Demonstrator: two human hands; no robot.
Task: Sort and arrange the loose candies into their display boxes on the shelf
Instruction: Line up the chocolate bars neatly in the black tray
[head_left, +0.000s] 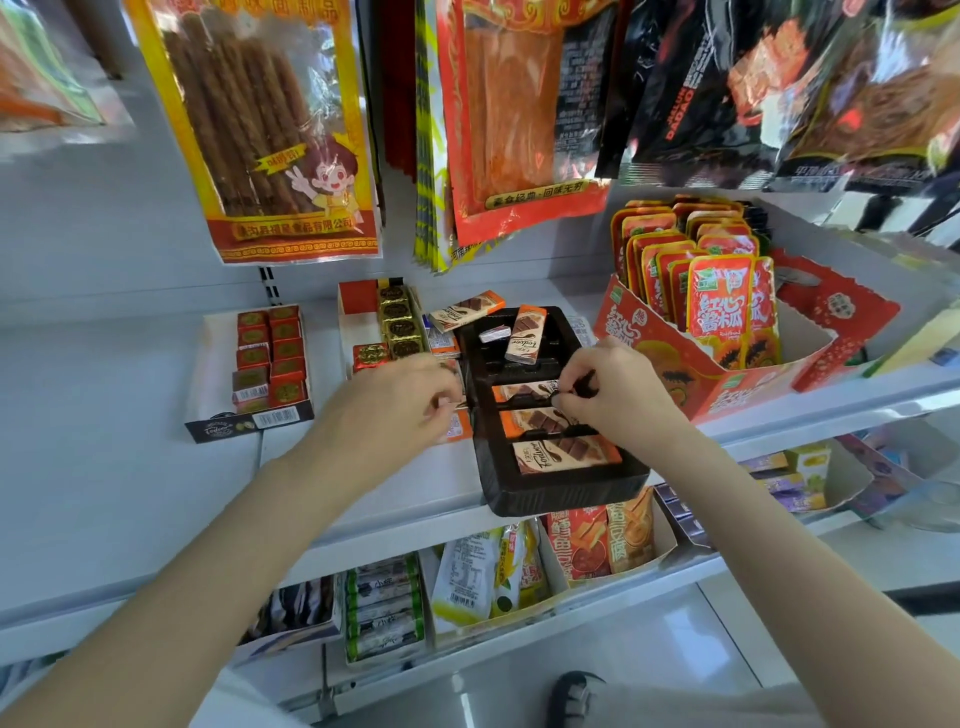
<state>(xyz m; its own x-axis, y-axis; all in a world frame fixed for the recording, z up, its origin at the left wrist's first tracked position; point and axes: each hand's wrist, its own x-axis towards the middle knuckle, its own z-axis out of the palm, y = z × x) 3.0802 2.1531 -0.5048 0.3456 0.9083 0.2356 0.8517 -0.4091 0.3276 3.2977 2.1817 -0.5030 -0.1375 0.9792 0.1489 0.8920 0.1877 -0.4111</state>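
A black slotted tray (561, 491) lies on the shelf's front edge. Its three front slots each hold a flat orange chocolate candy (566, 454). In the back slots, another orange candy (527, 332) leans upright beside a small silver one (493, 332). A loose orange candy (467, 310) lies behind the tray, and more orange ones (457, 428) lie along its left side. My left hand (410, 405) pinches the tray's left rim. My right hand (608, 384) pinches the right end of the candy in the third slot (522, 391).
At the left, an open box (249, 421) holds red square candies. A white box (345, 317) behind my left hand holds gold and red ones. To the right stands a red carton of sachets (727, 379). Large snack bags (275, 130) hang overhead. The lower shelf (519, 639) holds more packets.
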